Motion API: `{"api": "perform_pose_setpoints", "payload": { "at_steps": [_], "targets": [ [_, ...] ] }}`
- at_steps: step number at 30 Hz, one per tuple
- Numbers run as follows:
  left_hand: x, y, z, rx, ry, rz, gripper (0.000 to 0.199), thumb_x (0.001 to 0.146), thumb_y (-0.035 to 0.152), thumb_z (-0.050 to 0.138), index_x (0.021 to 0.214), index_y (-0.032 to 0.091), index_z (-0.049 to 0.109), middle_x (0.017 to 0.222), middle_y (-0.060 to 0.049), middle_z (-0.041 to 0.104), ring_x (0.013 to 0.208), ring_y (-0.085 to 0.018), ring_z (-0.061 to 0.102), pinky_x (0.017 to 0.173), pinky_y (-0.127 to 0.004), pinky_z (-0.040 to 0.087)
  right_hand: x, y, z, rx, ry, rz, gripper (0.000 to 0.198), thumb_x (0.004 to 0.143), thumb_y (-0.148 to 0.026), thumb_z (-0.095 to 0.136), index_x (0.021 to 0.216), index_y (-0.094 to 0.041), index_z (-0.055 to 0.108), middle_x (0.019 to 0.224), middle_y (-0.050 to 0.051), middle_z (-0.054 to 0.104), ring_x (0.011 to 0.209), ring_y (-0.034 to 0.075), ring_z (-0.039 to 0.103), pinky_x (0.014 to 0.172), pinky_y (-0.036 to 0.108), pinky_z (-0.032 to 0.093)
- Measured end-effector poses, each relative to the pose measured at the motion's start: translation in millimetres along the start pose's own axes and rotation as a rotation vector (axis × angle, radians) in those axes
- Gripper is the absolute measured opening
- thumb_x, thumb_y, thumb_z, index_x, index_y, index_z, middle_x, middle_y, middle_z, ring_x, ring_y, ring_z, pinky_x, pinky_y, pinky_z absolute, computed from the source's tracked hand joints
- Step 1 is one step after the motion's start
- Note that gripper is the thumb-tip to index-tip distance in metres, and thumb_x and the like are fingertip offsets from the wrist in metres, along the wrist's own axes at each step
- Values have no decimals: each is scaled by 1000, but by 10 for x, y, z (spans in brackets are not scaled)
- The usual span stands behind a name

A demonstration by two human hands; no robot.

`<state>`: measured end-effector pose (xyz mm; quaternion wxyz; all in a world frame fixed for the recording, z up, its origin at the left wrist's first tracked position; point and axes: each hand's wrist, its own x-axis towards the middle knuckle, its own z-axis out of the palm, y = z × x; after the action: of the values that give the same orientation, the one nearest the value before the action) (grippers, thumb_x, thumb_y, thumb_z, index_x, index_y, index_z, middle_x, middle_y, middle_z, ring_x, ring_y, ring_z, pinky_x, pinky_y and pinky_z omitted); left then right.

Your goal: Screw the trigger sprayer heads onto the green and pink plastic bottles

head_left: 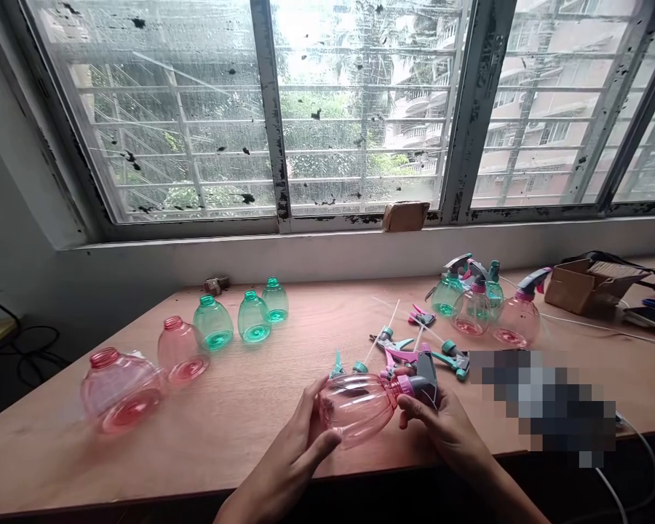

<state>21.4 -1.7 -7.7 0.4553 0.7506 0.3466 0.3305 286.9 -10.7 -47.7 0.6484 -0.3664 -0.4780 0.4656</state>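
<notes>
My left hand (pixel 301 437) cups the pink bottle (pixel 359 409); my right hand (pixel 448 428) grips its spray head (pixel 426 370). Probably light, slick, springy; best held by belly (pixel 354 418) and collar (pixel 405 385).

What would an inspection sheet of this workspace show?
Surface: wooden table, pinkish-brown.
Job's things: pink bottle, tilted sideways, spray head at its neck (tightness unclear); five open bottles at left, two pink, three green; loose spray heads mid-table; assembled sprayers at right rear.
Clutter: cardboard box at right; pixelated patch hides something nearer.
Hands: left hand holds the bottle's body; right hand holds the spray head.
Cables: white cable at right front; black cables at far left.
Surroundings: barred window behind; brownish block at its base.
</notes>
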Motion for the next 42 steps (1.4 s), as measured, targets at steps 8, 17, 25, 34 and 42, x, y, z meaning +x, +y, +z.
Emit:
{"api": "perform_pose_setpoints", "payload": {
  "at_steps": [8,17,25,34,42],
  "targets": [
    [29,-96,-16,-205,-18,-21,83,85,40,78,151,31,29,159,-12,40,140,-33,46,120,-50,32,-32,-19,42,-9,24,74,28,77,-38,85,93,-18,75,71,-1,66,55,14,61,49,26,53],
    [7,-98,-13,-243,-3,-19,88,80,35,84,150,33,32,158,-12,40,141,-35,45,119,-52,34,-35,-4,44,-66,53,91,31,74,-43,87,77,-17,69,63,-2,65,50,14,61,47,25,49],
    [-20,-36,-58,-98,-36,-33,87,85,45,77,154,28,28,162,-11,35,150,-35,30,125,-53,19,-41,-1,14,-94,27,78,31,76,-45,84,77,-17,69,65,0,68,50,15,62,48,25,49],
    [-4,-28,-25,-25,-13,-57,83,85,32,77,152,28,28,158,-13,41,144,-34,39,123,-50,25,-38,-17,7,-70,-9,65,26,79,-42,82,80,-18,72,69,-1,67,51,14,61,50,25,50],
    [4,-62,-47,-61,-9,-44,79,93,52,63,155,26,22,163,-12,32,150,-34,28,125,-53,18,-33,-38,23,-102,-63,0,26,79,-42,82,82,-18,74,88,4,70,58,13,58,51,25,52]
  ]
}}
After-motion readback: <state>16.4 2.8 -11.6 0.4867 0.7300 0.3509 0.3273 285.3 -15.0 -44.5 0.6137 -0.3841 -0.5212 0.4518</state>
